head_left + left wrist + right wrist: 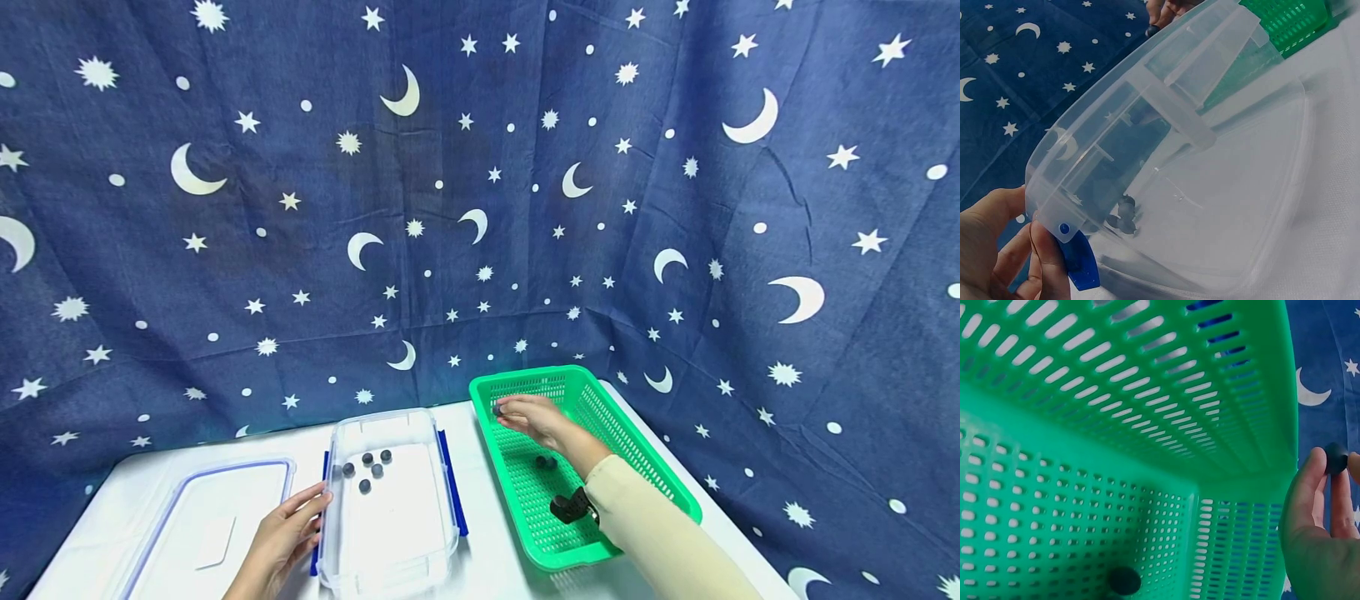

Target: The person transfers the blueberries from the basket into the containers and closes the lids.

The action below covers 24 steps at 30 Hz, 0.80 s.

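While your right hand point(536, 421) pinches a dark ball point(497, 410) above the green basket's point(660, 467) far-left rim, mid-transfer, your left hand point(288, 533) rests relaxed against the clear box point(390, 554); next, carry it left over the box.

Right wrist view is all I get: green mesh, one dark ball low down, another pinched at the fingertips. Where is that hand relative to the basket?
Observer: The right hand is over the far left corner of the green basket, pinching the small dark ball near the rim.
Operator: What else is on the table?
Observer: A clear plastic box sits left of the basket, with five dark balls inside.
Operator: Left hand?
Observer: The left hand rests on the box's near left side, by its blue latch.
Operator: Box lid?
Observer: The lid lies flat on the table, left of the box.
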Each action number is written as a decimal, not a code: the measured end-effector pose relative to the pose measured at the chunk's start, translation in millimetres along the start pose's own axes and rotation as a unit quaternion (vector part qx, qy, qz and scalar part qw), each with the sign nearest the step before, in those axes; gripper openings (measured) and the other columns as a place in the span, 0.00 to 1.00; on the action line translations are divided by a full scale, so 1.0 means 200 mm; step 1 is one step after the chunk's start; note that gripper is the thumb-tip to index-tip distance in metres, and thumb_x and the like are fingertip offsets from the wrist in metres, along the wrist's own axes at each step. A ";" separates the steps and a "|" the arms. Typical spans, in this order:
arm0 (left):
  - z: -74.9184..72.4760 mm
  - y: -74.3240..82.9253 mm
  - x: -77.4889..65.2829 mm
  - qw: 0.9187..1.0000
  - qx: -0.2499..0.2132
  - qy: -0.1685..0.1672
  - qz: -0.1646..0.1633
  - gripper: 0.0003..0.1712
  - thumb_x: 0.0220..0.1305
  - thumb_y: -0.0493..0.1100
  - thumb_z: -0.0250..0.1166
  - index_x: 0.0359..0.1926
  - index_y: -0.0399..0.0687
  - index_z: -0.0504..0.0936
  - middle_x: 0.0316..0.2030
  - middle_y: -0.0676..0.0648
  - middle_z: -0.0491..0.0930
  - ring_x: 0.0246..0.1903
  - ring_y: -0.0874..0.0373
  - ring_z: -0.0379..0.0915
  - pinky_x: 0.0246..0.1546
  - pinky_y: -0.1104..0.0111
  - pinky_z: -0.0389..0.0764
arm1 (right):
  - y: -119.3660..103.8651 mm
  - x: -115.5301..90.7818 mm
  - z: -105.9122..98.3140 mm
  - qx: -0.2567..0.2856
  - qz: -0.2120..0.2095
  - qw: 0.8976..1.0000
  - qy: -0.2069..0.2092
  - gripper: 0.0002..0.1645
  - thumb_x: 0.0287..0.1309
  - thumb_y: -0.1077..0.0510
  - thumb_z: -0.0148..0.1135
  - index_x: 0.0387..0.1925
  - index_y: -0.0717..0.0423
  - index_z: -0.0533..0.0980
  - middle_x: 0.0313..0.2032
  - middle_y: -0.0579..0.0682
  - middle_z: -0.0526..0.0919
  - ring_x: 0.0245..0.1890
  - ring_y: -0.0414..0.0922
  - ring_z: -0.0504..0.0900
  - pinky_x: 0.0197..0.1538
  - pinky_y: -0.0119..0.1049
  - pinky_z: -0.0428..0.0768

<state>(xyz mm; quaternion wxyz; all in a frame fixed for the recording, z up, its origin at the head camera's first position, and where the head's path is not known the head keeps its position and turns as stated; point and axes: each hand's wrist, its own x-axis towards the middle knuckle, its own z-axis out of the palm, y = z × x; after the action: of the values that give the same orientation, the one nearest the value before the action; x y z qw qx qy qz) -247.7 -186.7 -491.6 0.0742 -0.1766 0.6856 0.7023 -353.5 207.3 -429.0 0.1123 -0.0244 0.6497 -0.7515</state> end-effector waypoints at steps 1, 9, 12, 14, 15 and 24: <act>0.00 0.00 0.00 1.000 -0.001 0.000 -0.001 0.38 0.59 0.53 0.71 0.67 0.43 0.71 0.27 0.56 0.78 0.25 0.68 0.75 0.25 0.77 0.82 | 0.00 0.00 0.01 -0.004 0.000 1.000 -0.003 0.23 0.65 0.71 0.56 0.59 0.79 0.68 0.41 0.56 0.84 0.40 0.43 0.86 0.50 0.30 0.84; 0.00 0.00 0.00 1.000 -0.007 -0.006 -0.002 0.40 0.60 0.53 0.71 0.68 0.42 0.69 0.27 0.55 0.78 0.24 0.68 0.75 0.25 0.77 0.83 | -0.01 0.03 0.09 -0.023 0.017 0.999 -0.019 0.22 0.65 0.68 0.59 0.58 0.75 0.71 0.38 0.52 0.84 0.40 0.43 0.86 0.49 0.31 0.84; 0.00 0.00 0.00 1.000 -0.010 -0.004 -0.001 0.38 0.60 0.53 0.71 0.67 0.42 0.71 0.27 0.55 0.78 0.24 0.68 0.75 0.24 0.77 0.82 | -0.01 0.04 0.12 -0.023 0.020 0.999 -0.021 0.23 0.64 0.69 0.59 0.58 0.76 0.70 0.38 0.52 0.84 0.40 0.43 0.86 0.49 0.31 0.84; 0.00 0.00 0.00 1.000 -0.012 -0.002 -0.002 0.38 0.60 0.52 0.71 0.67 0.42 0.71 0.27 0.56 0.78 0.24 0.68 0.75 0.24 0.77 0.82 | -0.01 0.05 0.14 -0.022 0.021 0.999 -0.021 0.23 0.64 0.69 0.59 0.59 0.76 0.70 0.39 0.53 0.83 0.40 0.43 0.86 0.49 0.31 0.84; 0.00 0.00 0.00 1.000 -0.012 -0.002 -0.002 0.38 0.60 0.52 0.71 0.67 0.42 0.71 0.27 0.55 0.78 0.24 0.68 0.75 0.24 0.77 0.82 | -0.01 0.05 0.15 -0.021 0.022 0.999 -0.021 0.23 0.64 0.69 0.59 0.59 0.77 0.70 0.40 0.54 0.83 0.39 0.42 0.86 0.49 0.31 0.84; 0.00 0.00 0.00 1.000 -0.006 -0.001 -0.001 0.39 0.59 0.54 0.71 0.67 0.43 0.72 0.30 0.56 0.78 0.26 0.68 0.75 0.26 0.77 0.83 | -0.02 0.08 0.23 -0.024 0.026 0.999 -0.033 0.22 0.65 0.68 0.59 0.57 0.76 0.71 0.40 0.55 0.83 0.37 0.41 0.85 0.48 0.30 0.84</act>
<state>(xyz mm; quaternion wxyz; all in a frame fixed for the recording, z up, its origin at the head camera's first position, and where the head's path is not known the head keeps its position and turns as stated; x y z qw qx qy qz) -247.3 -186.6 -491.3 0.0745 -0.1772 0.6811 0.7065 -360.4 159.5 -419.2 0.1527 -0.0345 0.6642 -0.7310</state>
